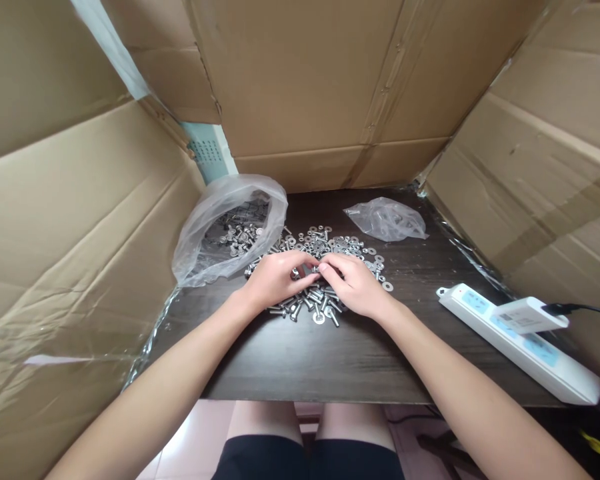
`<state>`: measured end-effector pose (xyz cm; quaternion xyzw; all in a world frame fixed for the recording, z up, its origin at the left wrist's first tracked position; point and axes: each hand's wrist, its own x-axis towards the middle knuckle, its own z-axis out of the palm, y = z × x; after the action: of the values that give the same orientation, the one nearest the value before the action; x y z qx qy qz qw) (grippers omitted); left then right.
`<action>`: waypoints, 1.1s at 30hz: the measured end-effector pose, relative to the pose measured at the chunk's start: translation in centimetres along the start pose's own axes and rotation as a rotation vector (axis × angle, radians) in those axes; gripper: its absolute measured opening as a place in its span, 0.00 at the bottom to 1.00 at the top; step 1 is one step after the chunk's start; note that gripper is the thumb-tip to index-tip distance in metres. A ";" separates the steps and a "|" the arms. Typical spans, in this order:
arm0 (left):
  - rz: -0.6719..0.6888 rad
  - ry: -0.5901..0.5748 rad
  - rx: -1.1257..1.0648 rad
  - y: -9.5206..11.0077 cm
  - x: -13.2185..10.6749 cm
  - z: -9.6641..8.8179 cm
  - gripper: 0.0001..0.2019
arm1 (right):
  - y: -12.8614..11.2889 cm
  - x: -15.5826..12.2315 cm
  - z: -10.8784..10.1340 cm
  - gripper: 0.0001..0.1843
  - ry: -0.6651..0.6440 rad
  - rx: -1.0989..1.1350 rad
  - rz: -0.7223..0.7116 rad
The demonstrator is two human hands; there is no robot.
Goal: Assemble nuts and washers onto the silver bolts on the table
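Above a heap of loose metal fasteners, my left hand [280, 273] and my right hand [353, 283] meet fingertip to fingertip. Both are closed in a pinch on one small silvery piece, seemingly a bolt [316, 270]; the fingers cover most of it, and whether a nut or washer sits on it I cannot tell. Bolts [300, 307] lie in front of and below the hands. Flat washers [371, 252] and nuts spread behind and to the right. Two large washers [319, 318] rest at the heap's near edge.
At the left stands an open clear plastic bag [195, 247] with bolt assemblies [243, 239] inside. A crumpled plastic bag [387, 219] lies at the back right. A white power strip [520, 347] with a plugged-in adapter [530, 315] borders the right side. Cardboard walls [310, 87] enclose the dark table [290, 367].
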<state>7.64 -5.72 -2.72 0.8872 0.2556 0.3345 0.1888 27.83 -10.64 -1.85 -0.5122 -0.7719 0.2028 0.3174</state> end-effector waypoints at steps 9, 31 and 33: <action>-0.007 -0.014 -0.015 0.0 0.0 0.0 0.08 | -0.1 -0.1 0.1 0.09 0.002 0.005 -0.017; -0.037 -0.065 0.015 -0.2 0.0 -0.1 0.07 | 0.0 -0.2 0.3 0.07 0.001 0.023 0.020; -0.036 -0.064 0.018 -0.2 -0.1 -0.1 0.07 | 0.0 -0.1 0.3 0.07 0.000 0.031 0.013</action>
<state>7.46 -5.60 -2.78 0.8942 0.2684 0.3004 0.1950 27.64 -10.76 -2.08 -0.5123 -0.7654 0.2165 0.3239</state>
